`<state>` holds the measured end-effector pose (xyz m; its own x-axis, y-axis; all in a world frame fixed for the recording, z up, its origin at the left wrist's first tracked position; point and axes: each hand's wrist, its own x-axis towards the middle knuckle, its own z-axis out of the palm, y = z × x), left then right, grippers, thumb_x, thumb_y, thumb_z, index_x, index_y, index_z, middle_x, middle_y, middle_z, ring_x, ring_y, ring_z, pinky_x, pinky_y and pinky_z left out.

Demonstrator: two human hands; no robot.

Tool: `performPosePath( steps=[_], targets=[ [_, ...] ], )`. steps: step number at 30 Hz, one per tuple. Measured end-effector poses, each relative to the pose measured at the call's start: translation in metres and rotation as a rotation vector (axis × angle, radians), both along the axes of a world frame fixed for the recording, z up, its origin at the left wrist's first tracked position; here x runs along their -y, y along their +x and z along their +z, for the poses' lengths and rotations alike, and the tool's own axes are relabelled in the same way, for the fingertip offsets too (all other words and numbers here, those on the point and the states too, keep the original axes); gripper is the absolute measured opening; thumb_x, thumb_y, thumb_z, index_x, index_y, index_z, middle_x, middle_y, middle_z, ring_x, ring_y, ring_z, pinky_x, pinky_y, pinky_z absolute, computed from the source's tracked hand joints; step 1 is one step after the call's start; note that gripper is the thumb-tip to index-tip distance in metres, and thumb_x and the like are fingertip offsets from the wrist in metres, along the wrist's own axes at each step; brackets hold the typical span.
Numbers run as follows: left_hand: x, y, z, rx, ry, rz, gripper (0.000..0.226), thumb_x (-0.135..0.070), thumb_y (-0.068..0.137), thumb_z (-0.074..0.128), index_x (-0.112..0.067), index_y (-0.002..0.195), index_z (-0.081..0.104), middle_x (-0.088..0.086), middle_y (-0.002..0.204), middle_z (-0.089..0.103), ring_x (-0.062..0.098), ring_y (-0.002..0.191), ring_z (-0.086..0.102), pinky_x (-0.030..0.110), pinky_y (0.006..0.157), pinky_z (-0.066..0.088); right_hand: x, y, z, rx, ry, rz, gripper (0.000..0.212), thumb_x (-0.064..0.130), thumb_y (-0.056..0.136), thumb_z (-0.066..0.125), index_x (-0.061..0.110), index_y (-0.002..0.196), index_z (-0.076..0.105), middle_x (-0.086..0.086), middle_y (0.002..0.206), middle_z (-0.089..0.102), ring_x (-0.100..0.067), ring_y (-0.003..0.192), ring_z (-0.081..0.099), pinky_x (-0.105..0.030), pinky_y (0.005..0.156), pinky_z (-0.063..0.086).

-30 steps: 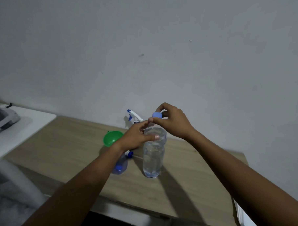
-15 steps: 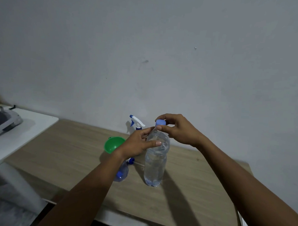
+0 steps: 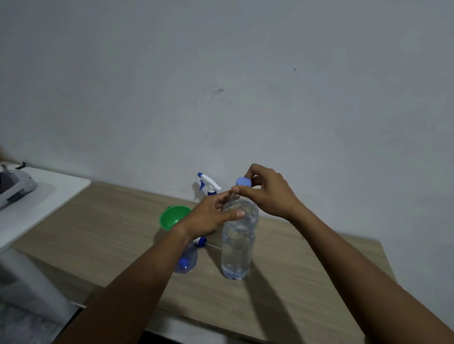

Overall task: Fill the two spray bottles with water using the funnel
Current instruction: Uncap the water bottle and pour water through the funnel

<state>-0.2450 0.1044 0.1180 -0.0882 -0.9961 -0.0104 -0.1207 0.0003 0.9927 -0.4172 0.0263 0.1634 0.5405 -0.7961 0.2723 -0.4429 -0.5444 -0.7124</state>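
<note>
A clear plastic water bottle [image 3: 237,246] stands upright on the wooden table [image 3: 307,274]. My left hand [image 3: 211,215] grips its shoulder. My right hand [image 3: 268,190] pinches the blue cap [image 3: 243,182] at the bottle's top; whether the cap is on the neck or just lifted off I cannot tell. A green funnel [image 3: 173,216] sits left of my left hand. One spray bottle's white and blue trigger head [image 3: 207,184] shows behind my left hand. A second clear spray bottle [image 3: 187,261] is partly hidden under my left forearm.
A white side surface [image 3: 37,205] at the left carries a grey iron-like device [image 3: 6,188]. A plain grey wall [image 3: 250,82] rises right behind the table. The table's front edge runs across the lower part of the view.
The view has shifted slightly. My right fingers have turned on the blue cap while my left hand keeps hold of the water bottle, which stays in place.
</note>
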Motion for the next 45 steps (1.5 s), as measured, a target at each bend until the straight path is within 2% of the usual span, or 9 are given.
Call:
performPosePath(
  steps=[7, 12, 18, 22, 25, 31, 37, 40, 45],
  targets=[
    [-0.003, -0.001, 0.002, -0.033, 0.007, -0.023, 0.076, -0.035, 0.077, 0.084, -0.027, 0.145, 0.050, -0.004, 0.142, 0.060, 0.013, 0.133, 0.055, 0.045, 0.116, 0.040, 0.005, -0.011, 0.011, -0.028, 0.096, 0.181, 0.023, 0.039, 0.094, 0.070, 0.027, 0.113, 0.071, 0.017, 0.108, 0.072, -0.005, 0.107, 0.067, -0.036, 0.087, 0.057],
    [-0.005, -0.001, 0.003, 0.010, 0.006, -0.019, 0.052, -0.023, 0.088, 0.076, -0.024, 0.136, 0.058, -0.007, 0.127, 0.070, 0.010, 0.122, 0.063, 0.042, 0.112, 0.045, -0.004, -0.003, 0.013, -0.053, 0.050, 0.029, 0.046, 0.063, 0.075, 0.077, 0.029, 0.097, 0.057, 0.005, 0.088, 0.077, -0.012, 0.074, 0.067, -0.039, 0.075, 0.056],
    [-0.005, -0.001, 0.003, -0.002, 0.020, -0.028, 0.069, -0.035, 0.081, 0.082, -0.027, 0.143, 0.052, -0.007, 0.137, 0.063, 0.012, 0.130, 0.057, 0.046, 0.115, 0.040, -0.002, -0.007, 0.009, 0.007, 0.074, 0.069, 0.046, 0.066, 0.072, 0.074, 0.025, 0.083, 0.056, 0.002, 0.090, 0.076, -0.022, 0.091, 0.071, -0.055, 0.080, 0.058],
    [-0.005, -0.002, 0.003, -0.025, 0.014, -0.015, 0.063, -0.019, 0.088, 0.076, -0.024, 0.145, 0.050, -0.006, 0.134, 0.065, 0.011, 0.126, 0.060, 0.043, 0.114, 0.043, 0.000, -0.011, 0.015, -0.025, 0.143, 0.164, 0.023, 0.043, 0.091, 0.072, 0.026, 0.105, 0.067, 0.007, 0.097, 0.075, -0.015, 0.096, 0.070, -0.050, 0.083, 0.061],
    [-0.007, -0.002, 0.004, -0.016, 0.023, 0.002, 0.063, -0.021, 0.088, 0.077, -0.026, 0.144, 0.051, -0.007, 0.133, 0.066, 0.010, 0.125, 0.061, 0.043, 0.113, 0.043, -0.001, -0.013, 0.018, -0.046, 0.176, 0.188, 0.027, 0.044, 0.093, 0.069, 0.031, 0.117, 0.068, 0.006, 0.106, 0.074, -0.015, 0.105, 0.068, -0.046, 0.080, 0.063],
    [-0.009, -0.003, 0.005, 0.026, 0.006, 0.005, 0.060, -0.026, 0.086, 0.078, -0.025, 0.141, 0.054, -0.008, 0.136, 0.064, 0.010, 0.130, 0.056, 0.043, 0.116, 0.040, -0.007, -0.004, 0.010, -0.065, 0.039, 0.009, 0.043, 0.063, 0.077, 0.076, 0.031, 0.095, 0.054, 0.010, 0.091, 0.077, -0.011, 0.075, 0.065, -0.038, 0.077, 0.054],
    [-0.009, -0.003, 0.004, 0.012, 0.048, 0.017, 0.065, -0.025, 0.086, 0.079, -0.028, 0.144, 0.051, -0.007, 0.134, 0.065, 0.010, 0.127, 0.059, 0.043, 0.114, 0.043, -0.007, -0.012, 0.012, -0.021, 0.148, 0.128, 0.020, 0.045, 0.092, 0.069, 0.031, 0.107, 0.067, 0.007, 0.100, 0.075, -0.012, 0.098, 0.069, -0.053, 0.088, 0.059],
    [-0.009, -0.004, 0.008, 0.021, 0.055, 0.011, 0.063, -0.021, 0.087, 0.077, -0.024, 0.144, 0.051, -0.006, 0.133, 0.066, 0.012, 0.126, 0.060, 0.044, 0.113, 0.044, -0.007, -0.018, 0.023, -0.031, 0.316, 0.158, 0.025, 0.042, 0.102, 0.055, 0.029, 0.122, 0.062, -0.005, 0.117, 0.069, -0.020, 0.106, 0.065, -0.049, 0.084, 0.063],
    [-0.010, -0.004, 0.010, 0.066, 0.067, 0.032, 0.066, -0.021, 0.087, 0.077, -0.026, 0.146, 0.049, -0.008, 0.136, 0.064, 0.010, 0.128, 0.058, 0.043, 0.113, 0.043, -0.010, -0.030, 0.014, 0.151, 0.420, 0.093, 0.025, 0.039, 0.103, 0.055, 0.028, 0.125, 0.056, -0.001, 0.124, 0.068, -0.015, 0.109, 0.068, -0.041, 0.085, 0.062]
  ],
)
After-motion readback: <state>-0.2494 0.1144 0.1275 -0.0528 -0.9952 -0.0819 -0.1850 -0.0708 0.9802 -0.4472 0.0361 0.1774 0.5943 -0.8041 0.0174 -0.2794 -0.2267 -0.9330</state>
